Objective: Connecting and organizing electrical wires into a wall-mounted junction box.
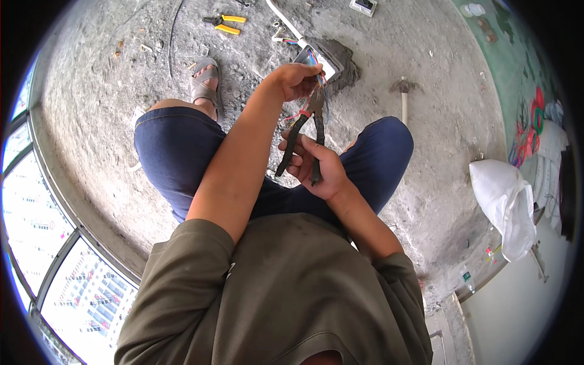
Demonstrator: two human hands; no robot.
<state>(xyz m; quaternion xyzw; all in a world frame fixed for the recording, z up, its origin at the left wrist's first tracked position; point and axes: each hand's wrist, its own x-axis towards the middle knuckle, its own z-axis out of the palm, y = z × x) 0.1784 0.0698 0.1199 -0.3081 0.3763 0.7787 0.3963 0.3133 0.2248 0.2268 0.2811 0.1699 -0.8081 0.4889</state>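
My left hand (pixel 295 82) is closed on thin coloured wires (pixel 314 61), which come out of a rectangular box (pixel 328 69) set in rough mortar at the end of a white conduit (pixel 285 21). My right hand (pixel 313 161) grips black-handled pliers (pixel 315 103). Their jaws point up at the wires just below my left hand; whether they close on a wire I cannot tell. Some red wire hangs beside the plier head.
Yellow-handled strippers (pixel 230 27) lie on the dusty concrete floor (pixel 103 91). A short white pipe (pixel 404 103) rises beside my right knee. A white sack (pixel 502 201) and coiled coloured wires (pixel 532 128) sit at the right. A curved window (pixel 36 225) borders the left.
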